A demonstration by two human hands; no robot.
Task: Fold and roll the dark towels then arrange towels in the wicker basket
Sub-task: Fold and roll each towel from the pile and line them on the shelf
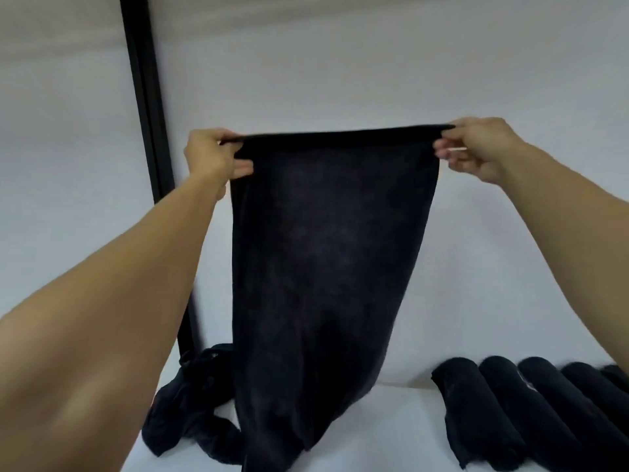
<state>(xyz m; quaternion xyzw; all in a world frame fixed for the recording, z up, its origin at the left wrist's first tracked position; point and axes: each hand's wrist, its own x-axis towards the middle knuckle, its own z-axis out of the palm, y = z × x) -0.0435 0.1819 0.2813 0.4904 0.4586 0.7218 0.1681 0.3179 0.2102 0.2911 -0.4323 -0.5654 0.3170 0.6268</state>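
Left hand [211, 155] and right hand [476, 148] each pinch a top corner of the dark towel [326, 267], whose tail reaches the table [374, 420] beside the loose heap [190, 403] near the left edge; risk is snagging the heap or folding skewed.

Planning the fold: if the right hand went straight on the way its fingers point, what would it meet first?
The right hand points along the top edge of the towel it pinches; past that cloth, it would likely meet the left hand, though depth is unclear.
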